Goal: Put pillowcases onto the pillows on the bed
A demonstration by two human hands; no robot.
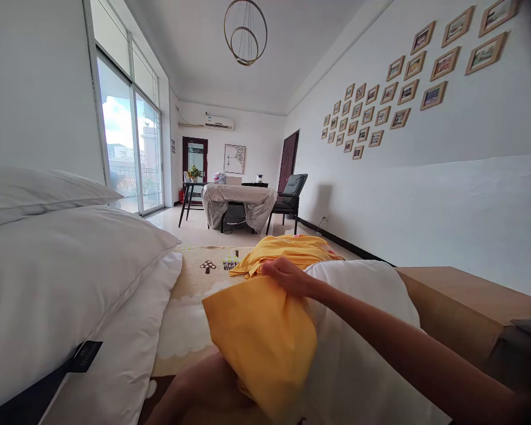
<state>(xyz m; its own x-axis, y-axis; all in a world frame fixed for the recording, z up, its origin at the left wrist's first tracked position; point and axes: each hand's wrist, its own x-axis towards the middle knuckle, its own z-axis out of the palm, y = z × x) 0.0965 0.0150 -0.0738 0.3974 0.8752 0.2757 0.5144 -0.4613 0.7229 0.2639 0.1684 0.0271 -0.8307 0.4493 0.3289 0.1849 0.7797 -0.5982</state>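
Note:
My right hand [287, 276] reaches in from the right, its fingers closed on the upper edge of a yellow cloth cover [265, 336]. The cover hangs down from this grip with a broad, flat face toward me. Low in the view, my left hand [216, 378] is at the cover's lower left side. It is blurred, and its fingers are hidden behind or inside the fabric. Just beyond my right hand lies a crumpled heap of the same yellow fabric [287, 251]. A white pillow [363, 283] is beside the cover, partly behind my right forearm.
White pillows [71, 260] are stacked at the left, with a dark label [87, 356] on one. Beneath the work lies a beige patterned blanket [194, 283]. A cardboard box [464, 295] stands at the right. Farther off are a covered table [239, 192] and a black chair [292, 195].

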